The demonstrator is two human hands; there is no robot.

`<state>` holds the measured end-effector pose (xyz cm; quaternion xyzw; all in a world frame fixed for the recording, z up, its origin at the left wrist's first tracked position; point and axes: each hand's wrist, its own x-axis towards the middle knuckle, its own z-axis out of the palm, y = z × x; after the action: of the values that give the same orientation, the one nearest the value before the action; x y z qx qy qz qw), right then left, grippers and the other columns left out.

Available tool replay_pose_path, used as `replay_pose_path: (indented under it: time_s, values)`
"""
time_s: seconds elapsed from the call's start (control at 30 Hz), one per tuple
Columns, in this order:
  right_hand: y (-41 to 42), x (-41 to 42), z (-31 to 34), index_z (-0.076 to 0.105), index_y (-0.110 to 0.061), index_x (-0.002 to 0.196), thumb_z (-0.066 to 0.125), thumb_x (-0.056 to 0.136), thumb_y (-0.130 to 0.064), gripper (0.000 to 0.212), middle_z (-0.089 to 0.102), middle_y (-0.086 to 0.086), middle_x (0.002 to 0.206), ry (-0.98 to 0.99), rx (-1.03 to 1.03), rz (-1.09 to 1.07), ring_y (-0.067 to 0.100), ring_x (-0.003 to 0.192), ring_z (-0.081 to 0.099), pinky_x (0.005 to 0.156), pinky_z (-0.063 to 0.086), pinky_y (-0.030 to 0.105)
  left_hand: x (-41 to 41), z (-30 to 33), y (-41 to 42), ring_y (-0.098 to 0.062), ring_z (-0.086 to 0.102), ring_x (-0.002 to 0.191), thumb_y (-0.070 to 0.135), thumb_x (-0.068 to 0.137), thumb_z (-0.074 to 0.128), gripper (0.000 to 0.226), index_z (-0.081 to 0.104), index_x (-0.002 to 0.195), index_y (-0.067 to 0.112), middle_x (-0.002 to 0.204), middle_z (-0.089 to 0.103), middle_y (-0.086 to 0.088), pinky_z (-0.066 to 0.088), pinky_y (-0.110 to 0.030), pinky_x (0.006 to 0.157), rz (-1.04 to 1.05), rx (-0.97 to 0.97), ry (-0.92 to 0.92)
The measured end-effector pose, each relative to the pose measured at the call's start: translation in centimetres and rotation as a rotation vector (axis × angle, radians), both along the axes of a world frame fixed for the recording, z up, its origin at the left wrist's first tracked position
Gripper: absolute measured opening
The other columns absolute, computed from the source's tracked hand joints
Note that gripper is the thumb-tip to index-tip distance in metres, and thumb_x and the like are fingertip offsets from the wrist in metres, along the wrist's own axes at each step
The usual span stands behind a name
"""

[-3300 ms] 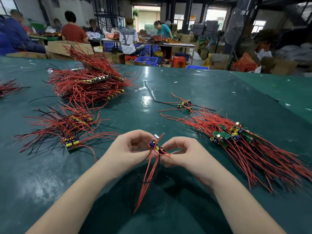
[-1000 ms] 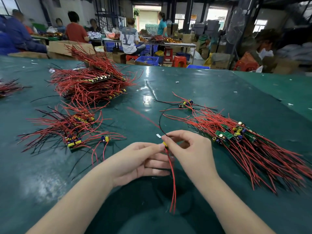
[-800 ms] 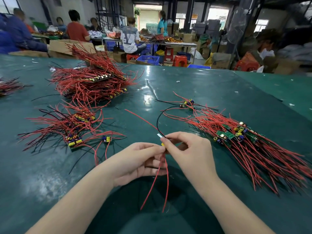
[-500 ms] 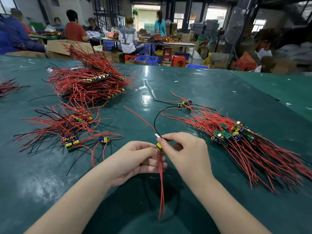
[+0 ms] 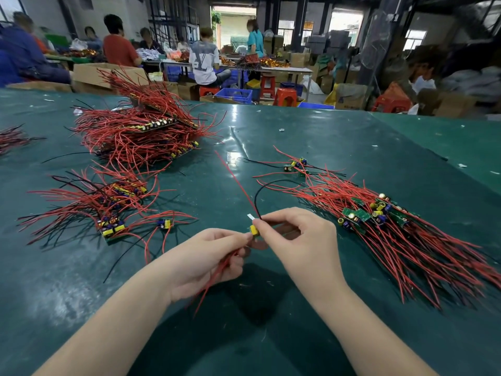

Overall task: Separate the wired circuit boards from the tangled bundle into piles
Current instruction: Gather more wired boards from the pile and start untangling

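Observation:
Between both hands I hold one small wired circuit board with a yellow part. My right hand pinches it at the top, where a black wire and a red wire arc away over the table. My left hand grips its red wires, which hang below the palm. The tangled bundle of red-wired boards lies to the right. A sorted pile lies to the left, with a single board beside it. A larger stacked pile sits at the back left.
The green table stretches all around. A few loose boards lie beyond the bundle. More red wires show at the far left edge. People work at other tables in the background, past cardboard boxes and red stools.
The red wires that hung straight down between my hands are now gathered into my left hand. My right hand keeps its pinch on the board.

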<state>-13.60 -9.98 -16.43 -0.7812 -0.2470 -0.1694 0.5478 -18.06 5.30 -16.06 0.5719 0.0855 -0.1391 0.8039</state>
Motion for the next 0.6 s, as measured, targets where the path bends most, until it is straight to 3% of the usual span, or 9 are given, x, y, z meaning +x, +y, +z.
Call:
replay_pose_path:
  time_s: [0.07, 0.2, 0.43, 0.6]
  values:
    - [0.0, 0.1, 0.1, 0.075, -0.025, 0.071, 0.078, 0.078, -0.020, 0.009, 0.071, -0.013, 0.070, 0.070, 0.049, 0.020, 0.002, 0.065, 0.067, 0.065, 0.051, 0.017, 0.0, -0.1, 0.2, -0.004, 0.031, 0.047, 0.016, 0.098, 0.050, 0.033, 0.077, 0.083, 0.004, 0.060, 0.042, 0.004, 0.031, -0.012, 0.041, 0.027, 0.081, -0.046]
    - [-0.1, 0.3, 0.6, 0.073, -0.023, 0.070, 0.075, 0.082, -0.018, 0.013, 0.071, -0.009, 0.066, 0.206, 0.134, 0.066, 0.007, 0.062, 0.067, 0.064, 0.055, 0.028, -0.2, 0.1, 0.4, -0.003, 0.027, 0.046, 0.014, 0.098, 0.047, 0.032, 0.073, 0.081, 0.004, 0.059, 0.042, 0.005, 0.022, -0.012, 0.039, 0.061, 0.170, -0.178]
    - [-0.5, 0.3, 1.4, 0.072, -0.007, 0.081, 0.069, 0.085, -0.007, 0.005, 0.074, 0.008, 0.074, 0.534, 0.449, 0.227, 0.014, 0.067, 0.070, 0.060, 0.054, 0.021, -0.4, 0.3, 0.2, -0.004, 0.024, 0.046, 0.024, 0.088, 0.052, 0.027, 0.071, 0.080, 0.007, 0.059, 0.042, 0.005, 0.023, -0.011, 0.040, 0.020, 0.199, -0.306]
    - [-0.6, 0.4, 1.7, 0.073, -0.007, 0.079, 0.071, 0.078, -0.015, 0.008, 0.074, 0.010, 0.078, 0.734, 0.597, 0.357, 0.015, 0.067, 0.070, 0.062, 0.055, 0.021, -0.5, 0.4, 0.2, -0.004, 0.024, 0.047, 0.029, 0.083, 0.053, 0.027, 0.073, 0.080, 0.012, 0.060, 0.042, 0.006, 0.024, -0.011, 0.041, -0.004, 0.204, -0.366]
